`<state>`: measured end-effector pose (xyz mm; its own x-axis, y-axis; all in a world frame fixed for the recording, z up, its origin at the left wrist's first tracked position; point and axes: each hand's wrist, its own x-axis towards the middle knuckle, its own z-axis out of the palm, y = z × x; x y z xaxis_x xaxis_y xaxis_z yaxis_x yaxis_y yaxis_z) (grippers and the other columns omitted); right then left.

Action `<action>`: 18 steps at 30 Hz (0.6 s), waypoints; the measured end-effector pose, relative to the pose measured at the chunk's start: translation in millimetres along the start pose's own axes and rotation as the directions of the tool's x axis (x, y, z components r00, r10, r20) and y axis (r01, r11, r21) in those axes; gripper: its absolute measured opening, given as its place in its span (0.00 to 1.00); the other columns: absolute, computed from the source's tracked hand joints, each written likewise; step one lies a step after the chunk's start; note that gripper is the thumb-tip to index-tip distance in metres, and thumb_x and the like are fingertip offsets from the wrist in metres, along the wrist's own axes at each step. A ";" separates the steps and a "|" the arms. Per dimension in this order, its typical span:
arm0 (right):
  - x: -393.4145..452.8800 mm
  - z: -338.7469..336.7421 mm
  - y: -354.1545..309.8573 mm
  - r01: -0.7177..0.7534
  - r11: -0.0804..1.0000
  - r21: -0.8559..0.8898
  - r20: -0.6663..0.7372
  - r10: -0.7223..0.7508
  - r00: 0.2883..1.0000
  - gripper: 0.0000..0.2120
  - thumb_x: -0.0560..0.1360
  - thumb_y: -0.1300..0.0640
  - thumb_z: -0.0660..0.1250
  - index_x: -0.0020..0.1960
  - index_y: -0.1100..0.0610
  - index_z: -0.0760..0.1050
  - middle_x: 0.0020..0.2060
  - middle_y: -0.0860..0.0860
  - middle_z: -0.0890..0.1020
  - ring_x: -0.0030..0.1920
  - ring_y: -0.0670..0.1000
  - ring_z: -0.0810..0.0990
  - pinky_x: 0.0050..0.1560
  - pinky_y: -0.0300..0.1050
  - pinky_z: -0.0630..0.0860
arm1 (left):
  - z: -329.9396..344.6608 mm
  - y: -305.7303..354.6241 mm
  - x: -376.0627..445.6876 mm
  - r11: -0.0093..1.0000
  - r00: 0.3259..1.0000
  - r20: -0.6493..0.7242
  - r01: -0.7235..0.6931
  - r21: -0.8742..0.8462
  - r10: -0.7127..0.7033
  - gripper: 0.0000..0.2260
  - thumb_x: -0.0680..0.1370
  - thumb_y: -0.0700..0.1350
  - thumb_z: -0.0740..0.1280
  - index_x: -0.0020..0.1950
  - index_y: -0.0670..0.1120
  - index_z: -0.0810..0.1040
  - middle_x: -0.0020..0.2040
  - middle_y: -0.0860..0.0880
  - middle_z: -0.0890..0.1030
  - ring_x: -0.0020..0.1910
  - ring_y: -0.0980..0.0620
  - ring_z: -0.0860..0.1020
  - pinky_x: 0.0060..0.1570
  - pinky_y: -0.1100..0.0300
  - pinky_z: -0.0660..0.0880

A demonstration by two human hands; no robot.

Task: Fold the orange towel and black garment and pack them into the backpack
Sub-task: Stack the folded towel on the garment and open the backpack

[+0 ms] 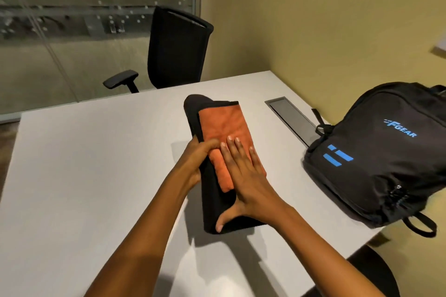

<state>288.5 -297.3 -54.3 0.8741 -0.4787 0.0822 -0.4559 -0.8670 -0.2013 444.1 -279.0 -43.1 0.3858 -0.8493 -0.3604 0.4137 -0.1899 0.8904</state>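
On a white counter (84, 164), the right hand (243, 176) presses flat on the folded orange towel (222, 125) stacked atop the black garment (217, 210), whose edge the left hand (196, 159) grips; the backpack (386, 164) sits nearby.

White desk (84, 164) with recessed cable tray (290, 119). Black office chair (176, 48) behind far edge. Frosted, dot-patterned glass partition (84, 7) at left; yellow-green wall (313, 19) at right. Hard shadows across desktop.
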 end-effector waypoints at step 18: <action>-54.8 4.4 -90.2 -0.273 0.934 -0.230 -0.384 0.171 0.907 0.53 0.64 0.47 0.76 0.77 0.61 0.47 0.77 0.59 0.52 0.77 0.59 0.48 0.72 0.64 0.53 | -13.7 14.2 -84.9 0.988 0.986 0.147 -0.093 0.122 0.075 0.16 0.70 0.38 0.67 0.58 0.43 0.77 0.49 0.44 0.83 0.48 0.45 0.81 0.47 0.55 0.78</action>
<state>282.5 -192.2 -44.8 0.6506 -0.6358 0.4154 -0.7033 -0.7108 0.0135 428.5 -202.9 -3.6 0.2904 -0.9243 -0.2477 0.2721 -0.1684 0.9474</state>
